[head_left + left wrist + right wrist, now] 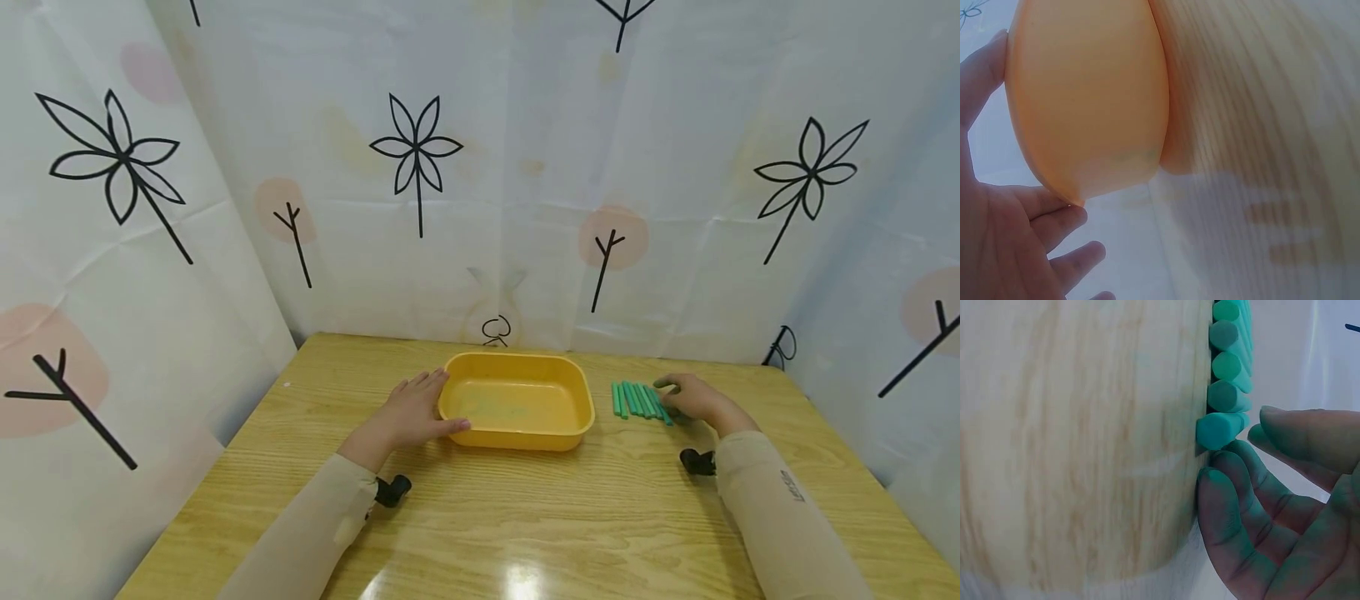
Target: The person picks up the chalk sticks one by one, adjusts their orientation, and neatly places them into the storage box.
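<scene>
A yellow plastic basin (517,440) stands near the back of the table, with a faint green smear on its floor. My left hand (408,412) rests at its left end, fingers extended along the rim and thumb over the front corner. Seen from the left wrist, fingertips (1072,219) touch the rim. To the basin's right lies a row of several green chalk sticks (633,400), side by side. My right hand (693,397) is at the row's right end, its green-dusted fingertips (1216,487) right beside the last chalk stick (1217,431). The thumb and fingers are spread apart there.
The wooden table (540,508) runs back to a white patterned cloth (510,183) hung behind and on both sides. Black wrist cameras (393,491) stick out inward from the sleeves. Table surface separates the basin from the chalk row.
</scene>
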A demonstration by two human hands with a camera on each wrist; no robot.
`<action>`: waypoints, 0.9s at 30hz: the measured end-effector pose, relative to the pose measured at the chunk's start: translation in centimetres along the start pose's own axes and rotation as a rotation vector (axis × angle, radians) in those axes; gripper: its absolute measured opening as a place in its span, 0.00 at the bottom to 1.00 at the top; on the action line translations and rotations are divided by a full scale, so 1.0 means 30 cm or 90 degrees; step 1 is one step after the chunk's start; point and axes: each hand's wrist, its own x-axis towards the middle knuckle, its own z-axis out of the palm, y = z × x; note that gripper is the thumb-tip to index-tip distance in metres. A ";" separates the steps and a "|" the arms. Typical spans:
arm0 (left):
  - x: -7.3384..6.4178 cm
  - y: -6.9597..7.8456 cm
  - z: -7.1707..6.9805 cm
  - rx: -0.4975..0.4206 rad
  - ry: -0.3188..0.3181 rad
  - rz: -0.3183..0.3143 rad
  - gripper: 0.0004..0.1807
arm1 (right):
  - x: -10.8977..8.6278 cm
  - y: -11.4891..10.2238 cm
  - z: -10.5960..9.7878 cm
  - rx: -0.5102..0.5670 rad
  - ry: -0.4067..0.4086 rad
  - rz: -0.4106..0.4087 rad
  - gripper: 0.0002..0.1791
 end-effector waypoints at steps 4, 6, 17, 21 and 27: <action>-0.002 0.000 -0.003 -0.002 0.000 0.000 0.59 | 0.007 -0.003 -0.002 -0.010 -0.014 0.001 0.26; -0.003 -0.001 -0.005 -0.003 0.000 -0.001 0.59 | 0.010 -0.006 -0.003 -0.019 -0.021 0.000 0.26; -0.005 0.003 -0.010 -0.009 -0.003 -0.003 0.59 | 0.004 -0.030 -0.017 -0.104 -0.054 -0.014 0.31; -0.008 0.005 -0.010 -0.007 -0.005 -0.005 0.59 | 0.000 -0.027 -0.019 -0.119 -0.068 -0.016 0.34; -0.008 0.006 -0.013 -0.009 -0.009 -0.006 0.60 | -0.006 -0.006 -0.015 -0.080 -0.058 0.006 0.33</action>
